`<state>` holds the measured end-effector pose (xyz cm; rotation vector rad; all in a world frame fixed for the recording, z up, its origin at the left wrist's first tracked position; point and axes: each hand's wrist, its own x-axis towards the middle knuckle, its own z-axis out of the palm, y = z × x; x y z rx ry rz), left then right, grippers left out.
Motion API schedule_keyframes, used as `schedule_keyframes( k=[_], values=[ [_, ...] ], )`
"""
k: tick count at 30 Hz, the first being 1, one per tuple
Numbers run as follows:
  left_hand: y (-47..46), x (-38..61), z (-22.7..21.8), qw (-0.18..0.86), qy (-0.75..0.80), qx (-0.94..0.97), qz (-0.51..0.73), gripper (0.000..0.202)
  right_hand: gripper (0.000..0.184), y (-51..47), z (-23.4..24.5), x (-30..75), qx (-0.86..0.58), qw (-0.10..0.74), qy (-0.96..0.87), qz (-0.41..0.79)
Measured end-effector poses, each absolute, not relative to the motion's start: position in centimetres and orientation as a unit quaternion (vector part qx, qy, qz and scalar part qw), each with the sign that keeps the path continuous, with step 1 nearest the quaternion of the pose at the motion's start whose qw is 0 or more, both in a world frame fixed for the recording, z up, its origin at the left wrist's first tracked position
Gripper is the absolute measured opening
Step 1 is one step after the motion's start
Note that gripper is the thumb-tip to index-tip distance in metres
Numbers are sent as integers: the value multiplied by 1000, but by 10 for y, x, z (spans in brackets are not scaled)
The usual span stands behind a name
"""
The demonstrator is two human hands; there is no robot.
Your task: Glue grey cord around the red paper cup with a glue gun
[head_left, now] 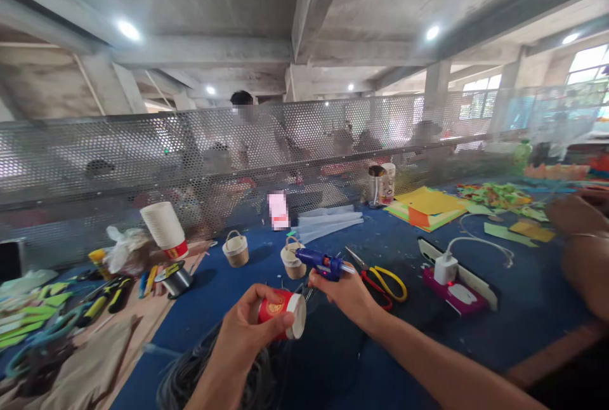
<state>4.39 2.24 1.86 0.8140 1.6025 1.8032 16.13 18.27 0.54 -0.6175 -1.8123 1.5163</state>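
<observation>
My left hand [247, 327] is closed round a red paper cup [281, 313] lying on its side, its white rim facing right. My right hand [346, 290] grips a blue glue gun [322, 263] whose nozzle points left, just above the cup. Both hands hover over a blue cloth-covered table [333, 346]. Below the cup lies a heap of dark cord [209, 375].
Two small woven baskets [236, 249] [292, 261] stand behind the hands, clear glue sticks [328, 223] further back. Scissors [380, 277] with yellow and red handles lie right, then a power strip [459, 280] with a white charger. Stacked paper cups [166, 230], tools and coloured paper surround. Another person's arm [583, 238] is far right.
</observation>
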Motion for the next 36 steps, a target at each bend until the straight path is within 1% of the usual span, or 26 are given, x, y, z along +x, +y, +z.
schedule_keyframes(
  k=[6, 10, 18, 26, 32, 36],
  values=[
    [27, 37, 10, 315, 582, 332, 672, 44, 22, 183, 18, 168, -242, 369, -691, 572],
    [32, 37, 2, 320, 569, 335, 680, 46, 23, 182, 23, 170, -243, 386, -686, 567],
    [33, 36, -5, 347, 564, 341, 668, 48, 20, 177, 25, 170, -244, 390, -672, 580],
    [28, 34, 6, 335, 583, 298, 678, 48, 17, 177, 21, 168, -246, 380, -664, 596],
    [25, 35, 12, 353, 561, 280, 695, 47, 21, 176, 12, 166, -222, 373, -663, 609],
    [25, 32, 15, 345, 551, 269, 711, 48, 20, 174, 10, 164, -210, 375, -657, 619]
  ],
)
